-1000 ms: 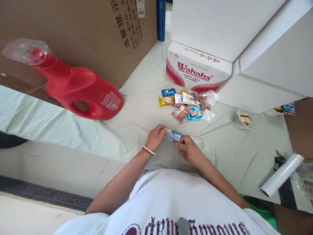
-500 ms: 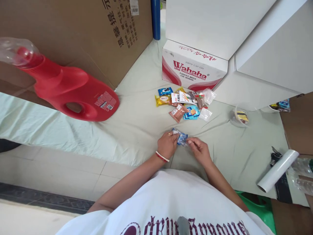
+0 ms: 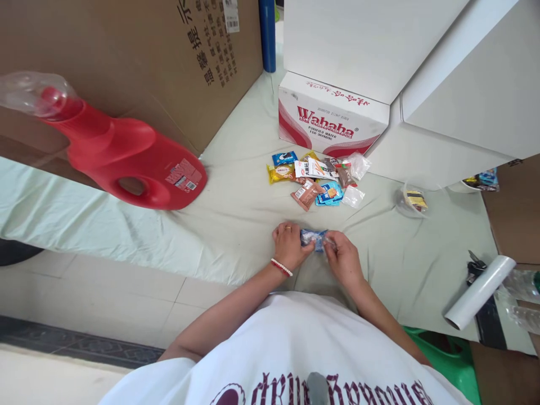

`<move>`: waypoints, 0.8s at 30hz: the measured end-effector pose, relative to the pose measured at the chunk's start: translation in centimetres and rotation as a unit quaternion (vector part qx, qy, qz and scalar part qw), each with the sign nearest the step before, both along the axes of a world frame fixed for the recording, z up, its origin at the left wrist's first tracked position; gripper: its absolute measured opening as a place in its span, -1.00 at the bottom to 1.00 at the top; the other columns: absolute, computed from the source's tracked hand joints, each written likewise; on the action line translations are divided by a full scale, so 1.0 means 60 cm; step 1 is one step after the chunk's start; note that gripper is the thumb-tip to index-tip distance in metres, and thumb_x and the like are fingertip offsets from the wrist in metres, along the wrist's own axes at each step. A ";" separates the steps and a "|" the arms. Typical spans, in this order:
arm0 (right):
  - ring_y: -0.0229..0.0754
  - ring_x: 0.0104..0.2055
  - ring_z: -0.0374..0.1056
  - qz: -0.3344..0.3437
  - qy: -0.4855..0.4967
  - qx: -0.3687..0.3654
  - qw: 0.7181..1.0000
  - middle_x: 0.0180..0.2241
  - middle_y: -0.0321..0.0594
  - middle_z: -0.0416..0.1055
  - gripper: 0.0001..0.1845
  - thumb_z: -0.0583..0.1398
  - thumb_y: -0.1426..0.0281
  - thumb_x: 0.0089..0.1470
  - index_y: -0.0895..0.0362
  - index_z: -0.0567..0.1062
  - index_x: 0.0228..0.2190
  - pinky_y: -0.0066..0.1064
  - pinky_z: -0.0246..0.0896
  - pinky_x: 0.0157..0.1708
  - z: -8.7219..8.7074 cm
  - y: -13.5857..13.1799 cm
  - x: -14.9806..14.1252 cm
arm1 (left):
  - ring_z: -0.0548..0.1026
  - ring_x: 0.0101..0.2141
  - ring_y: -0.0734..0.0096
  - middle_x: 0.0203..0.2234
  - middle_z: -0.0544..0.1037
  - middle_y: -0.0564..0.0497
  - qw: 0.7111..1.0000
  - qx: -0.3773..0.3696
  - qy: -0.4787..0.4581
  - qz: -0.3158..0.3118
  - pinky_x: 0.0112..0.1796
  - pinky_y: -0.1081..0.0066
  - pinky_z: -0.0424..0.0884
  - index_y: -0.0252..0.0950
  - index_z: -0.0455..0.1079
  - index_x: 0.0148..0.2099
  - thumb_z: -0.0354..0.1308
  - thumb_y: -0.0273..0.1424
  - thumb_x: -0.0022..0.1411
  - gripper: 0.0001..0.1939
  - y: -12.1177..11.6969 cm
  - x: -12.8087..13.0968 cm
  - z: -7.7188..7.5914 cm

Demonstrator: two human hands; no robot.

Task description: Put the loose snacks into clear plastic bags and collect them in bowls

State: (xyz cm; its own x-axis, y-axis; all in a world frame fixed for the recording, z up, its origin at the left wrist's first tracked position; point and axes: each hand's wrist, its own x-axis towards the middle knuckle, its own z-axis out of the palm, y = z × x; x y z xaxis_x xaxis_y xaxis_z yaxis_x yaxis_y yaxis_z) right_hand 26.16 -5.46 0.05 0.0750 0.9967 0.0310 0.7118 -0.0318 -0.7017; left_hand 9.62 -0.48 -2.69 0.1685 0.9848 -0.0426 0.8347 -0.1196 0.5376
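Observation:
Between my two hands, low over the cloth-covered table, is a small blue snack packet with clear plastic about it. My left hand grips its left end, thumb lying on the front. At the right end, my right hand pinches the clear plastic between thumb and fingers. Beyond the hands lies a loose pile of snack packets: a yellow one, a dark blue one, a brown one, light blue ones and a white one.
A red detergent bottle stands at left before a brown carton. Behind the pile sits a Wahaha box. To the right are a clear plastic tub holding a packet, a white roll and plastic bottles.
The blue packet has turned from slanting to nearly level. My left hand has shifted its hold with the thumb now across the packet, and my right hand has closed in on the plastic.

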 end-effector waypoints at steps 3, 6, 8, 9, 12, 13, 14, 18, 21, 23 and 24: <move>-0.06 -0.15 0.43 0.026 0.025 0.017 0.999 -0.20 -0.10 0.48 -0.72 0.03 0.29 0.33 0.07 0.53 -0.17 -0.22 0.35 -0.09 0.005 0.006 -0.026 | 0.42 -0.28 0.18 -0.39 0.42 -0.01 0.995 -0.012 -0.098 0.007 -0.18 0.20 0.31 -0.22 0.26 -0.26 0.27 -0.25 0.16 -0.75 -0.011 0.008 0.002; -0.05 -0.06 0.45 0.016 0.115 0.000 0.993 -0.08 -0.07 0.49 -0.67 0.08 0.18 0.35 0.08 0.51 -0.06 -0.23 0.38 -0.06 0.005 -0.002 -0.030 | 0.37 -0.34 0.28 -0.38 0.36 0.03 0.972 0.017 -0.234 -0.019 -0.25 0.28 0.29 -0.20 0.19 -0.24 0.16 -0.30 0.24 -0.82 -0.027 0.005 0.010; -0.04 0.03 0.43 0.015 0.174 -0.014 0.985 0.02 -0.06 0.48 -0.59 0.09 0.10 0.35 0.07 0.47 0.05 -0.23 0.38 -0.01 0.002 -0.011 -0.023 | 0.38 -0.28 0.27 -0.32 0.37 0.00 0.947 0.033 -0.313 -0.068 -0.19 0.27 0.31 -0.20 0.19 -0.20 0.11 -0.32 0.26 -0.85 -0.037 0.003 0.015; -0.04 0.06 0.42 0.015 0.190 -0.021 0.981 0.04 -0.06 0.47 -0.56 0.10 0.08 0.34 0.07 0.45 0.08 -0.22 0.36 0.03 -0.001 -0.014 -0.017 | 0.39 -0.24 0.26 -0.28 0.38 -0.01 0.934 0.028 -0.345 -0.090 -0.15 0.25 0.32 -0.21 0.20 -0.17 0.09 -0.34 0.27 -0.87 -0.042 0.002 0.017; -0.02 0.08 0.40 0.006 0.208 -0.053 0.977 0.05 -0.08 0.48 -0.50 0.13 0.02 0.31 0.07 0.43 0.11 -0.17 0.31 0.11 -0.015 -0.019 0.000 | 0.37 -0.21 0.27 -0.25 0.36 -0.01 0.893 -0.034 -0.428 -0.133 -0.12 0.23 0.33 -0.21 0.18 -0.13 0.06 -0.39 0.25 -0.84 -0.054 0.009 0.011; -0.02 0.07 0.41 -0.003 0.216 -0.067 0.974 0.04 -0.09 0.49 -0.48 0.14 0.01 0.30 0.07 0.42 0.12 -0.16 0.30 0.12 -0.021 -0.018 0.005 | 0.36 -0.23 0.29 -0.27 0.35 0.01 0.878 -0.065 -0.453 -0.140 -0.13 0.24 0.34 -0.21 0.17 -0.13 0.05 -0.39 0.23 -0.84 -0.055 0.013 0.005; -0.02 0.06 0.41 -0.013 0.226 -0.079 0.971 0.03 -0.09 0.51 -0.47 0.15 0.00 0.29 0.08 0.42 0.11 -0.15 0.29 0.12 -0.029 -0.017 0.009 | 0.35 -0.26 0.31 -0.30 0.33 0.03 0.864 -0.095 -0.473 -0.143 -0.16 0.25 0.34 -0.21 0.16 -0.14 0.05 -0.40 0.22 -0.84 -0.055 0.017 -0.001; -0.04 -0.01 0.43 -0.043 0.271 -0.089 0.957 -0.04 -0.12 0.54 -0.52 0.14 0.02 0.28 0.10 0.47 0.02 -0.17 0.30 0.10 -0.060 -0.011 0.010 | 0.22 -0.44 0.44 -0.43 0.22 0.13 0.817 -0.195 -0.531 -0.111 -0.39 0.41 0.24 -0.20 0.14 -0.21 0.05 -0.37 0.15 -0.84 -0.039 0.025 -0.022; -0.04 0.03 0.44 -0.056 0.283 -0.068 0.955 0.00 -0.11 0.54 -0.53 0.14 0.07 0.26 0.09 0.47 0.05 -0.16 0.30 0.13 -0.071 -0.008 0.011 | 0.09 -0.56 0.52 -0.48 0.17 0.19 0.782 -0.274 -0.554 -0.079 -0.54 0.49 0.08 -0.17 0.13 -0.18 0.05 -0.32 0.13 -0.80 -0.021 0.022 -0.020; -0.02 0.04 0.45 -0.102 0.266 -0.030 0.958 0.00 -0.12 0.56 -0.53 0.18 0.11 0.22 0.08 0.49 0.07 -0.13 0.31 0.14 -0.065 -0.003 0.031 | 0.10 -0.58 0.54 -0.47 0.22 0.19 0.793 -0.290 -0.533 -0.048 -0.57 0.51 0.06 -0.17 0.15 -0.14 0.08 -0.30 0.13 -0.75 -0.013 0.013 -0.012; -0.02 0.03 0.46 -0.135 0.255 -0.005 0.957 -0.01 -0.12 0.57 -0.53 0.20 0.12 0.20 0.07 0.50 0.06 -0.11 0.32 0.13 -0.056 0.001 0.050 | 0.14 -0.57 0.54 -0.45 0.26 0.18 0.812 -0.280 -0.511 -0.028 -0.56 0.52 0.09 -0.17 0.16 -0.13 0.10 -0.29 0.13 -0.73 -0.011 0.004 -0.008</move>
